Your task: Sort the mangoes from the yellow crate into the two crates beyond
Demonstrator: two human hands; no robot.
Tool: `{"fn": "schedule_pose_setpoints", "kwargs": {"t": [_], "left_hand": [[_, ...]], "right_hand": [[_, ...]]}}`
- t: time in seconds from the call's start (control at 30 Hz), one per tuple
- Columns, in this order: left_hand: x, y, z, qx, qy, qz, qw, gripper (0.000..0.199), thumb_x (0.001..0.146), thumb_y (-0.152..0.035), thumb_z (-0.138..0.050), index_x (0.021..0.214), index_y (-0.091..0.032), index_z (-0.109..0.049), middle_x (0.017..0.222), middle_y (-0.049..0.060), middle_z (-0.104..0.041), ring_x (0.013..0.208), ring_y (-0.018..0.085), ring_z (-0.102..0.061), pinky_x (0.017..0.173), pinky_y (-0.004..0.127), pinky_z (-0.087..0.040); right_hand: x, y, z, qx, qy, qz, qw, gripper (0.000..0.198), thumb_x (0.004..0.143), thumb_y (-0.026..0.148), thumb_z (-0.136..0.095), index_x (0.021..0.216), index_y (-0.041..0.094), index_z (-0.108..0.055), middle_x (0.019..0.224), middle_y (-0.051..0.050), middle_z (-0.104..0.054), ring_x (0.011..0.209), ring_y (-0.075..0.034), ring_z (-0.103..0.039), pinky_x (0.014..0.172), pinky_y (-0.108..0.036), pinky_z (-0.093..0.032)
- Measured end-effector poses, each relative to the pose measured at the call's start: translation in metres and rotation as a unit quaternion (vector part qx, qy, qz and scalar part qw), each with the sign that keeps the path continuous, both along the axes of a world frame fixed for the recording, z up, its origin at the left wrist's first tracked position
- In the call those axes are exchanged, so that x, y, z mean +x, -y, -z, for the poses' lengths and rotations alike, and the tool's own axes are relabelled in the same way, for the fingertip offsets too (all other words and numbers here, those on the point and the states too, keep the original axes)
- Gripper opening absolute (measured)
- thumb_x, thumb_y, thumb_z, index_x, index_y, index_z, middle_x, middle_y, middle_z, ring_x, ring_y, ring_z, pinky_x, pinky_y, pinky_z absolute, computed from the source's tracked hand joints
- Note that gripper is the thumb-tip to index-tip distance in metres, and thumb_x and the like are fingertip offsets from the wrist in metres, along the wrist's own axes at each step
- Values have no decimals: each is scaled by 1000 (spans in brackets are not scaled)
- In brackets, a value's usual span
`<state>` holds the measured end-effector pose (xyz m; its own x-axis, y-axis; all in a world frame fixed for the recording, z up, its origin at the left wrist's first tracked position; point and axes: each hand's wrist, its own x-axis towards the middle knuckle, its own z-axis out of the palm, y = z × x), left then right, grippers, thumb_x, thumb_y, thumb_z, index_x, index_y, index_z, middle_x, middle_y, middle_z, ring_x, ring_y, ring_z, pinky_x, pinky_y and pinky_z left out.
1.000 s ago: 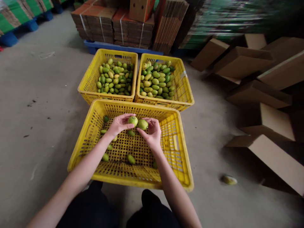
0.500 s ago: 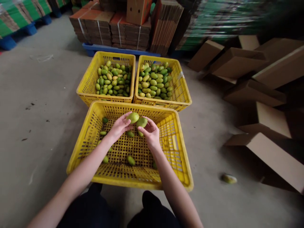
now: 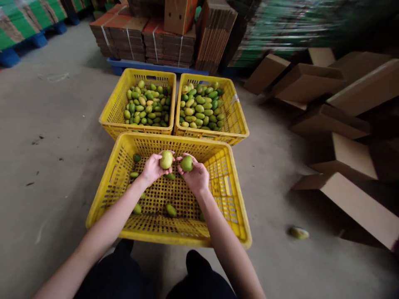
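Cupping one fruit each, the two hands are raised over the near yellow crate (image 3: pixel 220 182), their fingertips close together. The left hand (image 3: pixel 153 168) curls around a pale yellow-green fruit (image 3: pixel 166 159), with the thumb against its near left side and fingers showing beneath and beyond it. The grip is only as wide as the fruit, and much of its rounded face is left uncovered. The right hand (image 3: pixel 197 176) has a deeper green fruit (image 3: pixel 187 163) in bent fingers, the thumb lying along its right side and fingertips showing at its left edge. This grasp, too, is spread just to the fruit's width; how firmly either hand presses is impossible to judge. The held fruits sit side by side, a narrow gap between them.

Below, a few loose fruits (image 3: pixel 171 210) lie scattered on the crate's perforated bottom, several of them near its left wall and partly hidden by the left forearm. Just beyond stand a left far crate (image 3: pixel 137 127) and a right far crate (image 3: pixel 232 110), both holding many green and yellowish fruits. A single fruit (image 3: pixel 299 232) lies on the floor at the right, near cardboard boxes (image 3: pixel 355 211).
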<state>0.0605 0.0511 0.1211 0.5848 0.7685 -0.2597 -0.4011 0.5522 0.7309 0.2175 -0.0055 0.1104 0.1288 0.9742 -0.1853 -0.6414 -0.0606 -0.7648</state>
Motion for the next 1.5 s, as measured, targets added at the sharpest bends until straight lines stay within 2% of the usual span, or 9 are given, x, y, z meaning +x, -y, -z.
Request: {"fn": "schedule_pose_setpoints", "kwargs": {"t": [0.13,0.33,0.53,0.73,0.87,1.03,1.23,1.33,1.5], "left_hand": [[6,4,3,-26,-34,-25,999,36,70,-48,-70,81,-16,-57,61,-1,-61,32,4,-40,31,16,-22],[11,5,6,-93,-50,-62,992,34,83,-49,-62,77,-15,-60,63,1,-65,43,8,-56,40,17,-44],[11,-1,7,-203,-12,-97,974,31,93,-41,-54,85,-13,-64,69,3,-65,54,12,-65,50,22,-55],[11,4,3,-147,-23,-100,984,25,79,-34,-72,78,-16,-56,65,-2,-60,34,2,-43,29,12,-27],[13,6,6,-148,-10,-107,983,23,86,-34,-61,75,-13,-61,61,2,-60,45,7,-55,41,14,-43],[18,3,7,-184,4,-125,975,43,99,-37,-41,77,-10,-66,60,3,-61,45,7,-55,44,16,-45],[19,2,7,-247,25,-115,962,47,103,-38,-30,83,-12,-63,72,7,-68,58,13,-66,52,22,-55],[17,1,5,-258,45,-118,958,41,99,-41,-42,78,-12,-61,67,5,-64,52,11,-61,47,19,-51],[14,0,6,-251,39,-157,954,22,90,-27,-61,72,-14,-58,59,0,-58,52,8,-59,48,15,-49]], "right_hand": [[-8,0,5,-12,2,36,999,31,70,47,-75,88,25,-63,75,2,-65,48,-10,-47,41,-24,-38],[-18,2,13,-106,-4,83,991,41,54,33,-89,67,22,-51,54,9,-48,46,-7,-43,43,-20,-35],[-18,-4,21,-130,-42,73,988,37,67,49,-78,83,18,-66,66,1,-66,57,-12,-57,49,-23,-44],[-16,-1,15,-101,-85,58,990,29,70,43,-78,75,21,-61,66,4,-65,45,-8,-51,42,-21,-39],[-19,-1,11,-116,-102,69,986,33,64,37,-84,68,20,-56,61,6,-62,45,-7,-52,43,-19,-40],[-17,-5,14,-176,-138,105,969,29,78,41,-74,69,19,-57,59,3,-63,51,-10,-58,46,-20,-44],[-12,-1,10,-142,-176,80,971,22,80,35,-74,72,19,-59,63,4,-63,52,-8,-58,47,-19,-47],[-14,0,7,-128,-158,88,975,21,75,25,-78,71,19,-58,62,6,-62,50,-6,-56,44,-17,-43],[-20,-4,13,-193,-130,105,967,28,81,41,-73,71,20,-57,57,3,-64,51,-12,-60,45,-21,-46]]}}
